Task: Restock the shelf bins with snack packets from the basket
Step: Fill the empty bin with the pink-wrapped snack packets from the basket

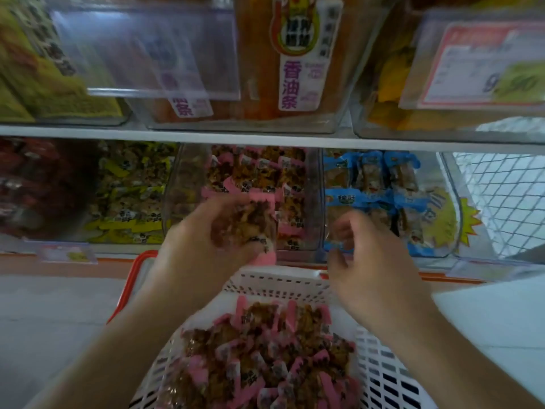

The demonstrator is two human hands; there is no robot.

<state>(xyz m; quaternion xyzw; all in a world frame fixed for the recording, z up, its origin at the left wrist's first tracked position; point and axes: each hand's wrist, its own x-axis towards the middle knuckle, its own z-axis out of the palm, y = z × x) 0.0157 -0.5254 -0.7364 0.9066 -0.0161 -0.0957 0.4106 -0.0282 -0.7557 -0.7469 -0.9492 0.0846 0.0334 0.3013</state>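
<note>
The left hand (203, 237) grasps a bunch of pink snack packets (250, 222), holding them up just in front of the clear bin (315, 199) that already holds the same pink packets. The right hand (371, 261), beside it, has loosely curled fingers; motion blur makes it impossible to tell whether it holds anything. Below both hands sits the white basket (283, 283), heaped with more pink packets (265, 355).

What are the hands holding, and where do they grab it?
The left hand grips pink-edged snack packets around their lower ends. The right hand has curled fingers and seems to hold nothing.
</note>
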